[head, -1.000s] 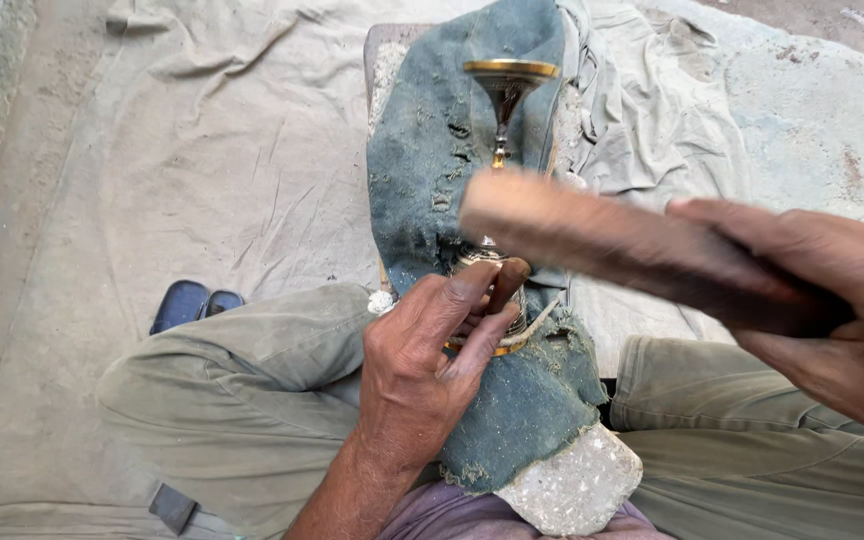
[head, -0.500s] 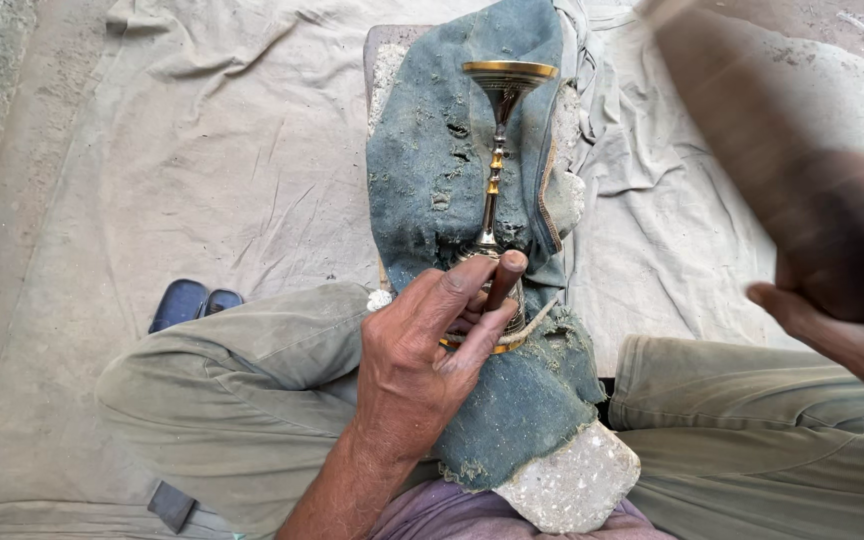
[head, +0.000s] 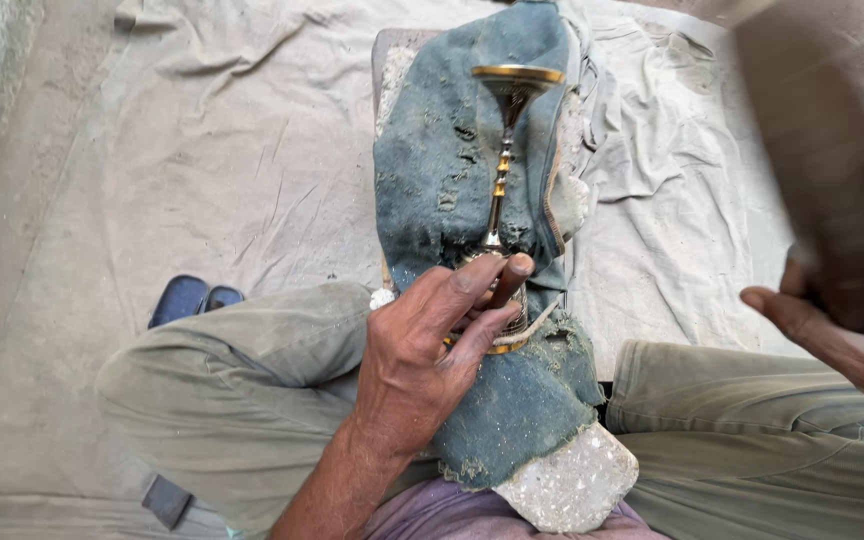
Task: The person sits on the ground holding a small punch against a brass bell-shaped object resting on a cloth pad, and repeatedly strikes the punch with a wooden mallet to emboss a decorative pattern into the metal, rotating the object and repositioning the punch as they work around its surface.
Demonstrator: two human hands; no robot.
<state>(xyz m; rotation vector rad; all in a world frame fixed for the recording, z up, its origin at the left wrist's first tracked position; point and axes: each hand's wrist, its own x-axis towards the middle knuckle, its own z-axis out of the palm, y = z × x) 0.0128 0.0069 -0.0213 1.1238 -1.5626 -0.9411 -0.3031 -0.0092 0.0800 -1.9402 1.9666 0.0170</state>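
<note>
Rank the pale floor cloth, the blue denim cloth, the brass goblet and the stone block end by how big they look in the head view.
1. Pale floor cloth, by far the largest.
2. Blue denim cloth.
3 and 4. Brass goblet and stone block end: unsure, since the block sits nearer the camera and is mostly covered.

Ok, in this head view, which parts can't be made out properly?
- Right hand: cut off by the right edge, and the blurred wooden block it grips covers most of it.
- Brass stand: its lower end is hidden under the left hand.
- Small dark tool in the left hand's fingers: mostly covered, its kind unclear.
- Stone slab: wrapped by the blue cloth.
</note>
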